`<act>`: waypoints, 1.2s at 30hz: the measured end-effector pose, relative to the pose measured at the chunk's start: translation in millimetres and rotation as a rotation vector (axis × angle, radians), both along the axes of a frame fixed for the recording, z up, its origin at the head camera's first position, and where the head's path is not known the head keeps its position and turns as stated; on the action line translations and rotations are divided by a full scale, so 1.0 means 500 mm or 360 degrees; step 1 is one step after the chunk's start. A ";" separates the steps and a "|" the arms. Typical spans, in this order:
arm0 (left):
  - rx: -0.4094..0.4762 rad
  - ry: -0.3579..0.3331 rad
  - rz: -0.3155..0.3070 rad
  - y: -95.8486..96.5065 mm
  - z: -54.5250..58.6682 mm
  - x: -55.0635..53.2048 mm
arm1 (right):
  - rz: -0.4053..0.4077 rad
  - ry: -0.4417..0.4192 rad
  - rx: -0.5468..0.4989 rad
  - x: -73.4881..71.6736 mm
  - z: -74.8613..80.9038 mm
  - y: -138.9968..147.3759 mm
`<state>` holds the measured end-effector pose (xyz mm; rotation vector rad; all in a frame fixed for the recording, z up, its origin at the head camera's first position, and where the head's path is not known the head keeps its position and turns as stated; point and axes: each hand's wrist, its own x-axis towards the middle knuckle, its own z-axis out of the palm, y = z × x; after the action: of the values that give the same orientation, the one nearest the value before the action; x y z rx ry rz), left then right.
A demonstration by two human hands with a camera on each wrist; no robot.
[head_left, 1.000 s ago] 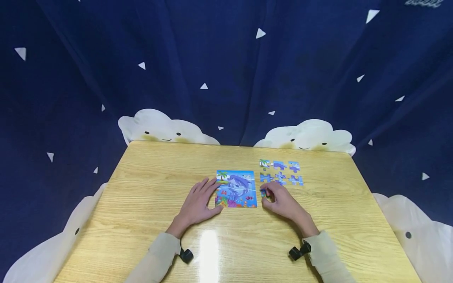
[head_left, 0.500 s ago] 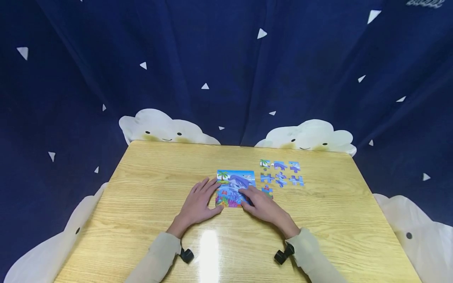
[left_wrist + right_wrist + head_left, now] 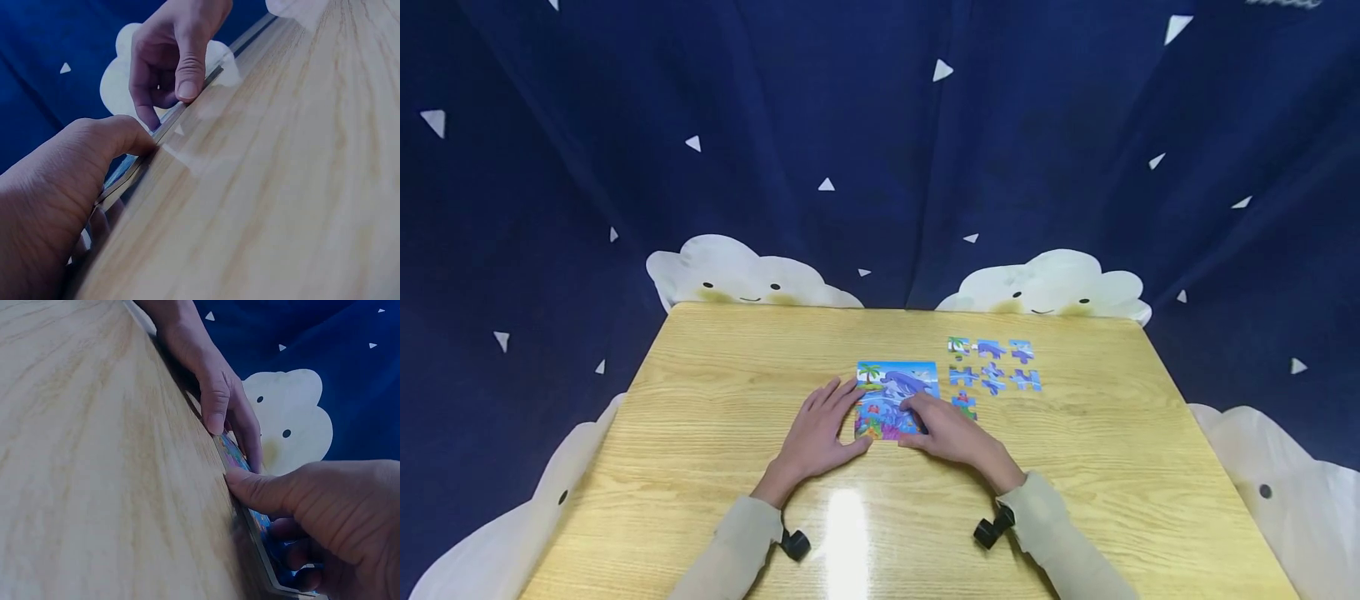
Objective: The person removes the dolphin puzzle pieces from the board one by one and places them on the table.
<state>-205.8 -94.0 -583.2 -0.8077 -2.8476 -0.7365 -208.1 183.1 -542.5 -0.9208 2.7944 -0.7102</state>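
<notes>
A square dolphin jigsaw puzzle (image 3: 880,421) lies flat on the wooden table. My left hand (image 3: 816,429) rests at its left side, fingers spread along the edge and the thumb at the near left corner. Over the right part of the puzzle lies my right hand (image 3: 951,429). Its index fingertip touches the picture, and its thumb (image 3: 247,484) is at the near edge, with the other fingers bent over the board. Whether it pinches a puzzle piece is hidden. Right of the board, several loose puzzle pieces (image 3: 992,379) lie in rows, one crab piece (image 3: 964,406) beside the right hand.
The wooden table (image 3: 730,367) runs up to a dark blue curtain (image 3: 820,100) with white clouds. A bright reflection shows on the tabletop in front of the puzzle. Black wrist cameras (image 3: 795,544) are strapped to both wrists.
My right hand has let go of the crab piece beside the board and moved left onto the puzzle, then slightly further left. My left hand has stayed at the puzzle's left edge.
</notes>
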 end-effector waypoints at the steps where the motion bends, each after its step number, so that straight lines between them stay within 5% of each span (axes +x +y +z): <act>1: 0.0001 0.0002 0.0001 0.000 -0.001 0.000 | 0.0001 -0.0013 0.0001 -0.002 0.001 -0.001; 11: -0.0045 -0.0019 0.0004 -0.001 -0.001 -0.004 | -0.0044 -0.0155 -0.0012 -0.004 0.009 -0.002; 36: 0.0010 0.0005 -0.0003 0.000 0.001 -0.003 | -0.0152 -0.0097 -0.0270 0.008 -0.017 -0.004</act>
<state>-207.1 -94.2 -582.5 -0.8099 -2.8407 -0.7437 -204.2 181.1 -551.0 -0.7800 2.7737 -0.9846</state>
